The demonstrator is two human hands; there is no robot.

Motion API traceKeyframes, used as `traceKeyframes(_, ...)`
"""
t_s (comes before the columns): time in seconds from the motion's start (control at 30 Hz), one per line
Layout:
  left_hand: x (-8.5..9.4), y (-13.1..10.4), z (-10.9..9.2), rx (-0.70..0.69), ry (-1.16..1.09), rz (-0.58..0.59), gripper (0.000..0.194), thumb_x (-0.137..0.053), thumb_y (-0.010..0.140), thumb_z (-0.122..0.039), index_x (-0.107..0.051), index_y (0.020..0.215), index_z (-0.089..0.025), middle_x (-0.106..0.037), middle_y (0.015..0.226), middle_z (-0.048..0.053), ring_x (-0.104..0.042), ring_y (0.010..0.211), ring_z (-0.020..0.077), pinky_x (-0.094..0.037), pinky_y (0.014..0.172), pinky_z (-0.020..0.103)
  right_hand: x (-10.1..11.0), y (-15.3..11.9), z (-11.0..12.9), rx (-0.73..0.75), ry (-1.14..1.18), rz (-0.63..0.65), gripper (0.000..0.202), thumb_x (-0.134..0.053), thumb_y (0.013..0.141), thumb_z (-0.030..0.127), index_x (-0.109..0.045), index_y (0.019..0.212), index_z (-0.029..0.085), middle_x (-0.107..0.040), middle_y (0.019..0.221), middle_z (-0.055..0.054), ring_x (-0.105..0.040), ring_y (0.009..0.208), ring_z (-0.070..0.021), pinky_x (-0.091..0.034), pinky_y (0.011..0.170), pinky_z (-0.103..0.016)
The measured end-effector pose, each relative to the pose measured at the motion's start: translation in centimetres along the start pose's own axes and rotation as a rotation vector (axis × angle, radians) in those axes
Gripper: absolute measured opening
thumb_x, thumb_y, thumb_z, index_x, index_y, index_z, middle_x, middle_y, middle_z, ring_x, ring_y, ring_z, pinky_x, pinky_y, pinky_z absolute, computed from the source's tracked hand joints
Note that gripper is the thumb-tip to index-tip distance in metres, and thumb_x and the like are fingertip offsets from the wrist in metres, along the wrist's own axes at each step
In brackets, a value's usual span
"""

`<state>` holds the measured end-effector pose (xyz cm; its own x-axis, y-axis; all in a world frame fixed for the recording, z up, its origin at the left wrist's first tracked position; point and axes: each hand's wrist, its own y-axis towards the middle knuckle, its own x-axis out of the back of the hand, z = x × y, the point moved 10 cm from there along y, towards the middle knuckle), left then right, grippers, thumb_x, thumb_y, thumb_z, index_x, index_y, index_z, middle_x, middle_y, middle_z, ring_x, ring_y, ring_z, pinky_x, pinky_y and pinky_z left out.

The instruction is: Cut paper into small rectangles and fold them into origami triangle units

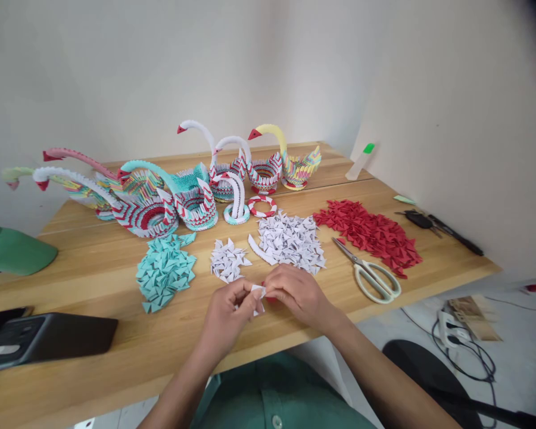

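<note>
Near the table's front edge, my left hand (232, 311) pinches small white folded paper pieces (258, 291). My right hand (298, 293) meets it from the right, its fingers closed at the white paper; a bit of red shows beneath them. Just beyond my hands lie a small white pile (228, 261), a curved white strip of joined pieces (261, 250) and a larger white pile (292, 241). Teal pieces (166, 271) are heaped to the left, red pieces (370, 232) to the right. What my right fingertips grip is too small to make out.
Several paper swans (152, 215) stand at the back, beside a red and white ring (262, 206). Scissors (371, 275) lie at the right. A glue bottle (361, 162), keys (420, 219), a dark device (67, 338) and a green object (15, 250) are around the edges.
</note>
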<state>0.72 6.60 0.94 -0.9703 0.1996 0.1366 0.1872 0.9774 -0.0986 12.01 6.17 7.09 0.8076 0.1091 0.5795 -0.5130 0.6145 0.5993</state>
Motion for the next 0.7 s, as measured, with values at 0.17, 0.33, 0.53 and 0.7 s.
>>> traceKeyframes(0.17, 0.8, -0.9, -2.0, -0.218, 0.257, -0.11, 0.022, -0.055, 0.089, -0.03, -0.071, 0.077, -0.02, -0.064, 0.063, 0.001, -0.055, 0.057, 0.0145, -0.039, 0.058, 0.024, -0.4, -0.4, -1.6, -0.205, 0.084, -0.018, 0.022, -0.046, 0.099, 0.028, -0.06, 0.084, 0.022, -0.066, 0.082, -0.005, -0.061, 0.08, -0.0174, -0.048, 0.074, -0.031)
traceKeyframes(0.33, 0.9, -0.9, -1.8, -0.199, 0.281, -0.12, 0.018, -0.057, 0.086, -0.028, -0.073, 0.081, -0.02, -0.066, 0.064, 0.001, -0.054, 0.057, 0.0145, -0.04, 0.057, 0.024, -0.5, -0.7, -2.3, -0.294, 0.143, -0.058, 0.017, -0.052, 0.096, 0.025, -0.061, 0.082, 0.022, -0.066, 0.082, -0.003, -0.061, 0.08, -0.0165, -0.047, 0.075, -0.03)
traceKeyframes(0.53, 1.0, -0.6, -1.5, -0.118, 0.19, -0.134, 0.017, -0.062, 0.08, -0.03, -0.072, 0.074, -0.018, -0.064, 0.061, 0.001, -0.052, 0.055, 0.0141, -0.039, 0.055, 0.024, -0.5, -1.1, -2.9, -0.404, 0.184, -0.088, 0.011, -0.058, 0.092, 0.023, -0.062, 0.082, 0.022, -0.066, 0.082, -0.001, -0.061, 0.078, -0.016, -0.045, 0.075, -0.029)
traceKeyframes(0.7, 0.7, -0.2, -0.2, -0.017, 0.015, -0.089, 0.022, -0.061, 0.08, -0.034, -0.067, 0.068, -0.016, -0.065, 0.06, 0.003, -0.054, 0.056, 0.0139, -0.04, 0.056, 0.023, -0.7, -1.9, -3.6, -0.528, 0.251, -0.124, 0.006, -0.06, 0.089, 0.025, -0.064, 0.091, 0.021, -0.067, 0.083, -0.001, -0.061, 0.077, -0.0158, -0.046, 0.074, -0.028)
